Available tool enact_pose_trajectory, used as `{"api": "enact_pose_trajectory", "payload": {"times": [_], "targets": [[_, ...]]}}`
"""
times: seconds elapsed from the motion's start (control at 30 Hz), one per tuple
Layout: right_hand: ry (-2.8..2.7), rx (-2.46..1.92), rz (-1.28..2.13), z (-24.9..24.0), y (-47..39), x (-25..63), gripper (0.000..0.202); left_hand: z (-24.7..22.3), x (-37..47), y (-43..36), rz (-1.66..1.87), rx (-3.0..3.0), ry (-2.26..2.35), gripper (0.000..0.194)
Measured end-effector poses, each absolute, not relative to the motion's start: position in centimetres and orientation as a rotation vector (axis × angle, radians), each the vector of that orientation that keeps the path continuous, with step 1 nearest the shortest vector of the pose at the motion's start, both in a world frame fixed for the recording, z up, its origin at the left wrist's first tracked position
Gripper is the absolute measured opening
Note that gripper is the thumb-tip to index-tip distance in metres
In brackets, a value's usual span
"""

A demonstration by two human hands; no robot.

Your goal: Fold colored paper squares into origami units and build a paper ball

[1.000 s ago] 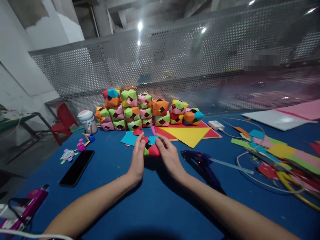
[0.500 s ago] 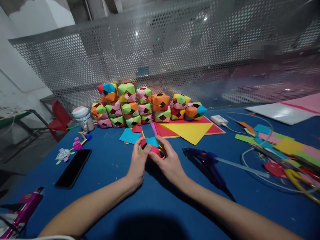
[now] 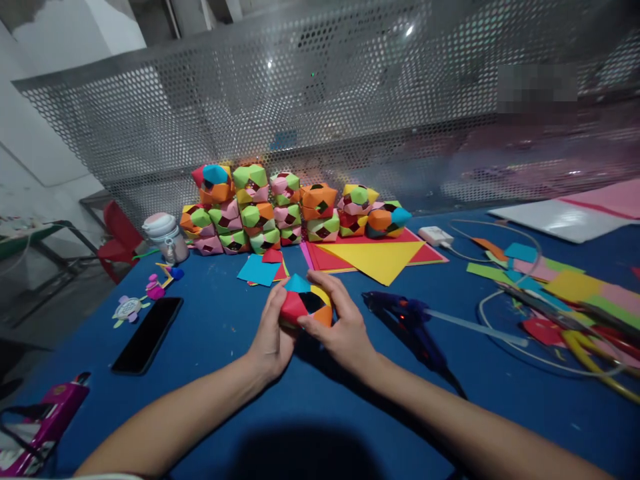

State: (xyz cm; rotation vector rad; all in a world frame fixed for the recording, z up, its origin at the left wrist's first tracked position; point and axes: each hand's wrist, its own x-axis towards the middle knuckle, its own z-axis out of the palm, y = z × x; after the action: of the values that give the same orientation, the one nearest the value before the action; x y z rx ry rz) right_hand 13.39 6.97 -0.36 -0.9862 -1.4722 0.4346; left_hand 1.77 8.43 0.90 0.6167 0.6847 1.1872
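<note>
Between my two hands sits a folded paper ball (image 3: pixel 295 305) with red, blue, yellow and orange faces and a dark opening on the near side. My left hand (image 3: pixel 273 333) wraps its left side, thumb up along the red face. On the right, my right hand (image 3: pixel 345 327) curls its fingers over the top and presses its thumb on the lower front. The ball is held just above the blue table (image 3: pixel 220 413). Behind it lie small blue and red paper squares (image 3: pixel 259 269) and a yellow paper triangle (image 3: pixel 383 260) on red sheets (image 3: pixel 327 261).
Several similar paper balls (image 3: pixel 263 217) are stacked at the back. Right of my hands lies a glue gun (image 3: pixel 407 320) with a glue stick, near a white cable, paper strips (image 3: pixel 575 287) and yellow-handled scissors (image 3: pixel 585 360). A phone (image 3: pixel 147 337) and a jar (image 3: pixel 165 237) stand left.
The paper ball has been turned in my fingers, so its dark opening and the orange and yellow faces now show. Both hands keep hold of it.
</note>
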Motion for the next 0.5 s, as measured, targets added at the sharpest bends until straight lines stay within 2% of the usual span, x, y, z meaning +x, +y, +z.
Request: {"api": "enact_pose_trajectory", "payload": {"times": [0.17,0.27,0.5], "targets": [[-1.373,-0.974,0.65,0.14,6.8,13.63,0.05,1.06,1.95,8.21,1.168,0.572,0.648,0.038],[-1.273,-0.947,0.766,0.11,6.88,13.72,0.047,1.37,1.87,8.09,1.07,0.547,0.687,0.042],[-1.236,-1.083,0.782,-0.23,6.69,13.13,0.038,0.92,1.97,7.71,1.077,0.549,0.765,0.043]]}}
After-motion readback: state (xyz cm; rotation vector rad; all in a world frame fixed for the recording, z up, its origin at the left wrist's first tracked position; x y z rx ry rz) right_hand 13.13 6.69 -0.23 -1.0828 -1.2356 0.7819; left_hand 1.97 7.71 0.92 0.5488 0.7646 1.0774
